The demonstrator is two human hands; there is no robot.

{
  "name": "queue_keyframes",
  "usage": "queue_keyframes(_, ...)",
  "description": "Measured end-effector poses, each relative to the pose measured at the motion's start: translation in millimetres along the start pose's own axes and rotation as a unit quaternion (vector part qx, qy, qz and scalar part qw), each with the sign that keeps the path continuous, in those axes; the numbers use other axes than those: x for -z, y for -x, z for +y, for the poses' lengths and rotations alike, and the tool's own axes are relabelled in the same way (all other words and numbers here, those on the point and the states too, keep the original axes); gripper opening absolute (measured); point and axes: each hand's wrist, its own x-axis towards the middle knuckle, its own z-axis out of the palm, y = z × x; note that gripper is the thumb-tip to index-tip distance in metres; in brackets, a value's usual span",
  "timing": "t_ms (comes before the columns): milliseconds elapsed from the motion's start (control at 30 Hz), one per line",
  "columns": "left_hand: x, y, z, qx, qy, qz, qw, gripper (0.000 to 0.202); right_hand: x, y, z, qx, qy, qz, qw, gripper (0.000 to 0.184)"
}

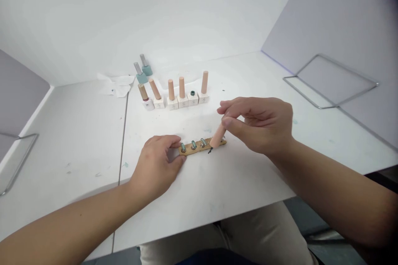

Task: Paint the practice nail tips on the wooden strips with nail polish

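My left hand (157,165) pinches the left end of a narrow wooden strip (188,152) between thumb and fingers. Green false nails (193,145) stand in a row on metal mounts along the strip. In my right hand (263,126) is a nail polish brush (218,136), held by its peach cap with the dark bristles pointing down. Its tip is by the strip's front edge, toward the right end; whether it touches a nail cannot be made out. The cap hides part of that end. Behind the strip stands an uncapped polish bottle (192,98) with a dark green neck.
Beside the uncapped bottle stand several peach-capped polish bottles (183,100) and one with a gold cap (148,102). Two teal bottles (141,77) are farther back, near crumpled white tissue (116,86). Metal wire frames (337,105) stand at both sides, and white walls enclose the table.
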Motion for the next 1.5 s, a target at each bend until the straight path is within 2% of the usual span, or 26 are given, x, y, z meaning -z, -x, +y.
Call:
queue_keyframes(233,-0.4,-1,-2,0.002,0.006,-0.004,1.000,0.030,-2,1,-1,-0.011,-0.006,0.025,1.000,0.017)
queue_keyframes(400,-2.1,-1,-3,-0.006,0.009,0.000,1.000,0.027,-8,2,4,-0.035,-0.002,0.010,0.999,0.011)
queue_keyframes(567,-2.9,-1,-3,-0.005,0.013,0.010,1.000,0.027,-9,3,8,-0.070,0.021,0.025,0.997,0.007)
queue_keyframes(733,-3.4,-2,-5,-0.014,0.016,-0.013,1.000,0.025,-8,4,9,-0.090,0.026,0.025,0.995,0.006)
queue_keyframes(900,-2.4,-2,-5,-0.016,0.019,-0.028,0.999,0.023,-9,6,9,-0.140,0.008,0.024,0.990,0.006)
queue_keyframes(1133,-1.4,-2,-4,-0.027,0.041,-0.034,0.998,0.022,0,5,18,-0.213,-0.046,0.055,0.974,0.004)
queue_keyframes(1267,-1.3,-3,-5,-0.030,0.044,-0.034,0.998,0.021,4,-2,26,-0.280,-0.078,0.044,0.956,0.010)
queue_keyframes(1500,-0.9,-3,-5,-0.055,0.036,-0.040,0.997,0.020,-3,-5,26,-0.357,-0.135,-0.033,0.924,0.013)
